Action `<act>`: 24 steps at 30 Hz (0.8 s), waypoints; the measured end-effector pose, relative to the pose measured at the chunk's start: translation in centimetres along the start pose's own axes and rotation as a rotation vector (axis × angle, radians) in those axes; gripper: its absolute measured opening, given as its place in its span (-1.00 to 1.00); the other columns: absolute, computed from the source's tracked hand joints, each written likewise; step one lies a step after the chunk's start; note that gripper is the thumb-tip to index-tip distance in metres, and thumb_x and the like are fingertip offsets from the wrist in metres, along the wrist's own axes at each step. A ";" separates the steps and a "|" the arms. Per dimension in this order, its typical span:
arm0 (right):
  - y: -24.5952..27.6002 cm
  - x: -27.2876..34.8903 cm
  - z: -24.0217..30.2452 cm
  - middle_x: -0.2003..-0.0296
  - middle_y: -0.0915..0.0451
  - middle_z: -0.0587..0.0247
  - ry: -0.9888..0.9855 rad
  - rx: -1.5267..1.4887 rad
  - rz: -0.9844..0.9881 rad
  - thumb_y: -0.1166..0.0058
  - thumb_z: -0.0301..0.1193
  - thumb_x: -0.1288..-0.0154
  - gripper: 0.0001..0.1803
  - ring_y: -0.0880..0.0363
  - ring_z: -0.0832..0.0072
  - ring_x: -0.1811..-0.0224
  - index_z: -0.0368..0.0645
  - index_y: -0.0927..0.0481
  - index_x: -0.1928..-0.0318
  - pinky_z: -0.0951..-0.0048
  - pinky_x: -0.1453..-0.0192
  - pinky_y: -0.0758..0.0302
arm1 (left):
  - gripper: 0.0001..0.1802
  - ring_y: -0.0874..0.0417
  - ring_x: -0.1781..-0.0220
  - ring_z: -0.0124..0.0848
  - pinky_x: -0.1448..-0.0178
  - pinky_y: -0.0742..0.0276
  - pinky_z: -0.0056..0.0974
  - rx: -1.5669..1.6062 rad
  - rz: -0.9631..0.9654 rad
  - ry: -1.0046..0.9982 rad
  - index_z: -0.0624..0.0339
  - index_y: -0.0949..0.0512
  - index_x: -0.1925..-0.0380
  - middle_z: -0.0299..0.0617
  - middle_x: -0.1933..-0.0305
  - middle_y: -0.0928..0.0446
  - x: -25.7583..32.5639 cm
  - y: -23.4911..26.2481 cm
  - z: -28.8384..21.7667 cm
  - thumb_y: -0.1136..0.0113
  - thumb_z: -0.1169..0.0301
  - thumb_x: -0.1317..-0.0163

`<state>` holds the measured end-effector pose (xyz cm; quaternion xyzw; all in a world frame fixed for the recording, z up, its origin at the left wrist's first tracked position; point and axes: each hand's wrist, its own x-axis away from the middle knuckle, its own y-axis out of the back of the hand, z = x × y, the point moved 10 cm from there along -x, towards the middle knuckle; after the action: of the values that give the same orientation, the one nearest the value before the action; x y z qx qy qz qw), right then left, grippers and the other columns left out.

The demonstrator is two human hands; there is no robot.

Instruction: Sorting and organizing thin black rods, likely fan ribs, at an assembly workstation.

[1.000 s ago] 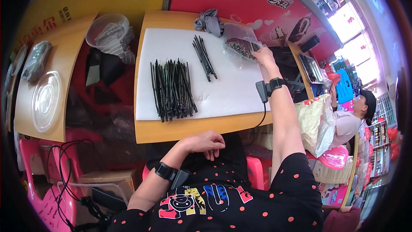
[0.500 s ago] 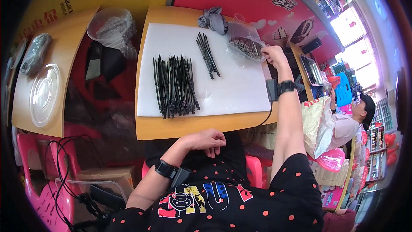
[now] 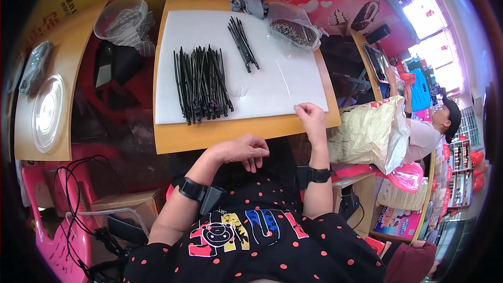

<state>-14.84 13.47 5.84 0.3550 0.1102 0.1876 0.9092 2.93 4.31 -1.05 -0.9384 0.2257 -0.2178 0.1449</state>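
Clock hub = mat (image 3: 270,102) centre, 12 = away from you. Your R hand (image 3: 313,119) is at 4, by the mat's front edge, thumb + index pinched tight on the near end of what looks like a thin pale rod (image 3: 283,77); its free end points to 11 from your fingertips. That's a one-end hold, so the rod could swivel or slip, esp. if you ease the pinch; pale on white, it'd be easy to lose. L hand (image 3: 242,149) hangs at 6, off the table (image 3: 194,136), fingers half curled, nothing visible in it, so no 2nd support if the rod goes, and it could drop over the front edge. Pile (image 3: 201,84) at 8 has sticks crossed: pull one, others may drag. Bunch (image 3: 243,44) near 12 is loose; a sleeve-height sweep could scatter it. Bag (image 3: 293,29) at 1–2 is slack-ended near the R edge; a knock might spill it. Can't tell if its mouth's open.
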 end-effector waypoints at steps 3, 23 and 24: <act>-0.5 -0.6 2.1 0.49 -0.61 0.02 -0.013 0.261 -0.018 -0.14 -0.31 -0.15 -0.73 -0.60 0.30 0.46 -0.33 -0.61 0.39 0.36 0.31 -0.46 | -0.70 -0.64 0.48 -0.43 0.45 -0.56 -0.44 0.021 -0.008 -0.008 0.31 -0.46 0.14 -0.19 0.44 -0.56 0.1 0.1 0.0 -0.02 0.25 -0.35; -11.1 -12.6 10.3 0.57 -0.62 0.07 0.199 0.262 0.184 -0.19 -0.27 -0.09 -0.71 -0.60 0.40 0.52 -0.31 -0.66 0.39 0.40 0.35 -0.48 | -0.79 -0.60 0.52 -0.49 0.48 -0.49 -0.49 0.422 -0.330 -0.390 0.25 -0.46 0.28 -0.24 0.47 -0.51 1.6 4.4 -4.1 -0.10 0.30 -0.30; -10.9 -12.3 9.7 0.56 -0.62 0.05 0.109 0.223 0.213 -0.19 -0.30 -0.08 -0.72 -0.63 0.39 0.49 -0.32 -0.65 0.39 0.40 0.34 -0.49 | -0.79 -0.60 0.52 -0.49 0.48 -0.49 -0.49 0.426 -0.332 -0.391 0.25 -0.46 0.28 -0.24 0.47 -0.51 1.5 4.4 -4.0 -0.10 0.30 -0.30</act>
<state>-19.89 -4.95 6.17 0.4526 0.1413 0.2887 0.8318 0.66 -0.92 1.31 -0.9351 -0.0130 -0.0966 0.3407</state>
